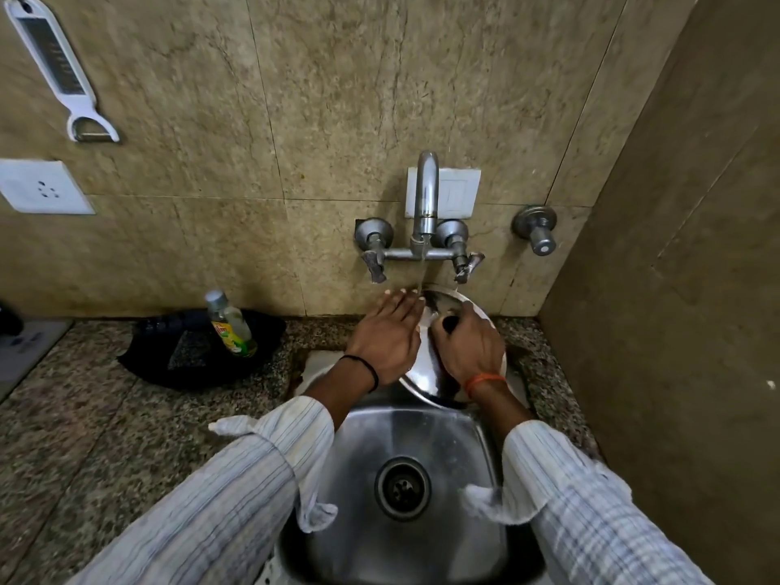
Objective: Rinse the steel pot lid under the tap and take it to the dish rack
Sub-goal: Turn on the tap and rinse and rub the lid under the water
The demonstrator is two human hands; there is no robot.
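Note:
A round steel pot lid with a black knob is held tilted over the far end of the sink, under a thin stream of water from the wall tap. My right hand grips the black knob in the lid's middle. My left hand lies flat on the lid's left side, fingers stretched toward the stream. Much of the lid is hidden under both hands. No dish rack is in view.
The steel sink with its drain lies below the hands. A dish soap bottle stands on a black tray on the granite counter at left. A wall stands close on the right. A peeler hangs at top left.

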